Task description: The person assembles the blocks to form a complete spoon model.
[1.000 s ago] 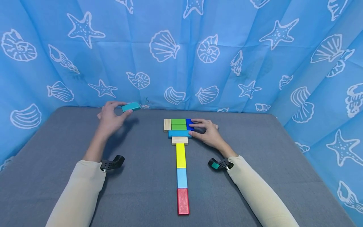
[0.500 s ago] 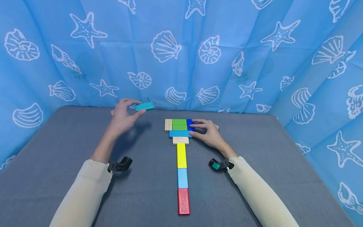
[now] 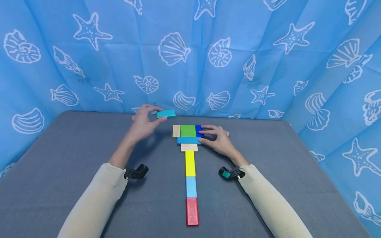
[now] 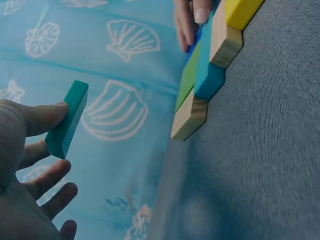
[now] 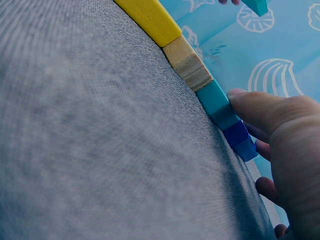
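Observation:
My left hand (image 3: 144,122) pinches a teal rectangular block (image 3: 166,114) between thumb and fingers, above the table's far side. In the left wrist view that teal block (image 4: 67,120) is tilted, with the other fingers spread below it. My right hand (image 3: 218,139) rests at the right end of the arrangement. Its thumb touches a blue block (image 3: 189,141); its fingers lie on a dark blue block (image 3: 198,129), partly covering it. Two green blocks (image 3: 188,128) lie between the dark blue block and an upright plain wooden block (image 3: 176,131).
A second plain wooden block (image 3: 189,147) lies under the blue one. Below it a yellow block (image 3: 190,163), a light blue block (image 3: 191,186) and a red block (image 3: 192,211) run toward the near edge. A patterned blue curtain (image 3: 125,62) stands behind the grey table (image 3: 74,148).
My left hand has carried the teal block rightward, closer to the upright wooden block's far side. My right hand and the blocks on the table stay in place.

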Demonstrator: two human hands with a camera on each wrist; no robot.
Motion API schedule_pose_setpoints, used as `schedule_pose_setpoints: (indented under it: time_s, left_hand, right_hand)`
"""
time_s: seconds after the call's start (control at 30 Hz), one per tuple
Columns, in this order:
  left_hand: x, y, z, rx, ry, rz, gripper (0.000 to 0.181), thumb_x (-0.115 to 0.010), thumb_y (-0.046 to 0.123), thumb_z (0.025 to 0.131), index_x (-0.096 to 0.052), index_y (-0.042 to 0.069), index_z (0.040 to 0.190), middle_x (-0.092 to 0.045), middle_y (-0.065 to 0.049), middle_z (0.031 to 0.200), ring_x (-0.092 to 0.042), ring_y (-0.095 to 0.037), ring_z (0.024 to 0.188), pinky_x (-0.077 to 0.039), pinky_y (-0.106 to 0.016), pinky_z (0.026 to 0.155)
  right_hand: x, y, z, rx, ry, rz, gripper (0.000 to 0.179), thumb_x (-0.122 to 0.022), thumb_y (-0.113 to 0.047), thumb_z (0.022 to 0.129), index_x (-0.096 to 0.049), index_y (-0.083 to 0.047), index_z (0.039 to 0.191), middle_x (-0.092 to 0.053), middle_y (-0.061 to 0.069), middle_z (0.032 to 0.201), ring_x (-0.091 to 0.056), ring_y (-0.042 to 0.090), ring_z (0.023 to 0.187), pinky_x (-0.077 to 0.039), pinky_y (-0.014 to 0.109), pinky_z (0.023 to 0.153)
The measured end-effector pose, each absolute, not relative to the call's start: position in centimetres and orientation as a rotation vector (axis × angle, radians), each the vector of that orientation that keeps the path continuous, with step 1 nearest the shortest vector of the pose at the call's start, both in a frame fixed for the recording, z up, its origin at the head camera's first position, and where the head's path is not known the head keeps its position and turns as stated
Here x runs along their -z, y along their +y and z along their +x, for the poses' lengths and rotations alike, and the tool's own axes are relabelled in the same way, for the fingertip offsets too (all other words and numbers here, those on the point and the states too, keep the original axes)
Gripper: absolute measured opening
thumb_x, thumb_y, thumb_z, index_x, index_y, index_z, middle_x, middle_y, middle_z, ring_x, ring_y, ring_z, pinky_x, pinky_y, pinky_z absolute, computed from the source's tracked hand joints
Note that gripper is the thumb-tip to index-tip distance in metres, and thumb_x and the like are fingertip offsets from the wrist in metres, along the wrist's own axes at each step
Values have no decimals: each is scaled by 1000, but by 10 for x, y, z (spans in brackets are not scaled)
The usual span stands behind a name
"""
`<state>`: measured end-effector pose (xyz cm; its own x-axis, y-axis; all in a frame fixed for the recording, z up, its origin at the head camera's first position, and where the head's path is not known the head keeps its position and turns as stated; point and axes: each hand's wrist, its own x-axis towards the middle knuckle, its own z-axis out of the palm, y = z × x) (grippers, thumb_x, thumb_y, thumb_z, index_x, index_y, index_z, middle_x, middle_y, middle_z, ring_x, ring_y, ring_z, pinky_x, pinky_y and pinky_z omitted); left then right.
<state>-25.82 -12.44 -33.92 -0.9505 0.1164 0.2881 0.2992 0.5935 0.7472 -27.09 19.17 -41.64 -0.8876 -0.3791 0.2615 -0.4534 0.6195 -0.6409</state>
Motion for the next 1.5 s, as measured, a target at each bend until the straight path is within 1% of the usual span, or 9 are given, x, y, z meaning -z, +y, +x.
schedule_pose_setpoints:
  time_s: [0.23, 0.47, 0.73, 0.87, 0.97, 1.1, 1.2, 1.5]
  left_hand:
    - [343, -104, -274, 1296, -2674, -339, 41, -72, 30, 96, -67, 7, 129, -47, -19, 144, -36, -40, 141, -11, -67, 110]
    - [351, -83, -287, 1316, -2729, -342, 40, -70, 32, 97, -67, 9, 129, -50, -16, 141, -41, -37, 135, -14, -65, 109]
    - [366, -60, -298, 1315, -2806, -287, 40, -69, 33, 98, -66, 11, 131, -53, -13, 138, -43, -33, 134, -17, -62, 110]
    - [372, -53, -302, 1330, -2824, -248, 39, -69, 31, 98, -67, 10, 131, -57, -13, 136, -46, -33, 131, -16, -65, 111]
    - [376, -49, -305, 1326, -2850, -215, 39, -69, 32, 98, -67, 12, 132, -58, -13, 135, -48, -34, 130, -17, -68, 111]
    - [381, -45, -307, 1299, -2887, -180, 37, -69, 32, 99, -68, 16, 132, -55, -11, 140, -43, -35, 135, -18, -67, 111]
    - [384, -44, -309, 1292, -2882, -166, 36, -68, 31, 99, -68, 17, 132, -54, -10, 143, -40, -36, 137, -17, -67, 111]
    - [384, -40, -309, 1245, -2891, -118, 36, -67, 29, 100, -67, 18, 134, -53, -11, 144, -41, -36, 134, -19, -65, 110]
  right_hand:
    - [417, 192, -271, -1127, -2714, 722, 39, -78, -26, 91, -73, -10, 126, -57, 8, 145, -42, 34, 133, -14, 62, 104]
    - [416, 192, -270, -1118, -2717, 721, 39, -79, -27, 91, -73, -11, 127, -56, 7, 145, -42, 34, 134, -14, 62, 104]
    - [417, 192, -270, -1129, -2712, 725, 39, -78, -27, 92, -73, -11, 126, -57, 8, 145, -42, 35, 134, -14, 63, 104]
    - [417, 192, -271, -1132, -2710, 728, 38, -78, -26, 91, -73, -11, 126, -57, 8, 145, -42, 35, 133, -15, 63, 103]
    - [417, 192, -271, -1131, -2709, 732, 38, -78, -26, 92, -73, -10, 126, -56, 9, 145, -42, 35, 133, -14, 63, 103]
    - [416, 192, -271, -1124, -2713, 735, 39, -78, -26, 92, -72, -11, 127, -56, 9, 146, -42, 35, 133, -15, 63, 103]
    - [417, 192, -271, -1119, -2713, 732, 39, -77, -26, 92, -72, -11, 127, -56, 8, 146, -42, 35, 133, -15, 63, 102]
    - [417, 192, -271, -1128, -2717, 724, 38, -77, -26, 92, -72, -10, 127, -56, 8, 146, -42, 35, 134, -15, 63, 103]
